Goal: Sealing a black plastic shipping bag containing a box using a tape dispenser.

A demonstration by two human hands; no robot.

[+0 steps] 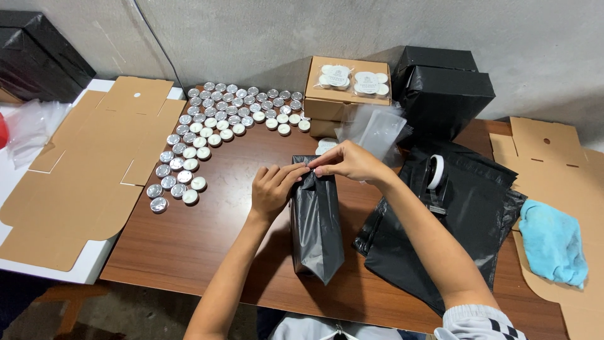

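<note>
Both hands are pinched on the far end of a box wrapped in a black plastic bag (316,220): left hand (272,189) fingers curled pressing the fold down, right hand (348,162) nipping the edge beside it. The package lies right between the wrists on the wooden table (189,239). My worry: that slick plastic could spring back open if either pinch eases. The tape dispenser (435,176) sits just off the right forearm, so reaching for it frees one hand. Also, the tealight candles (214,126) beyond the left hand could get knocked.
</note>
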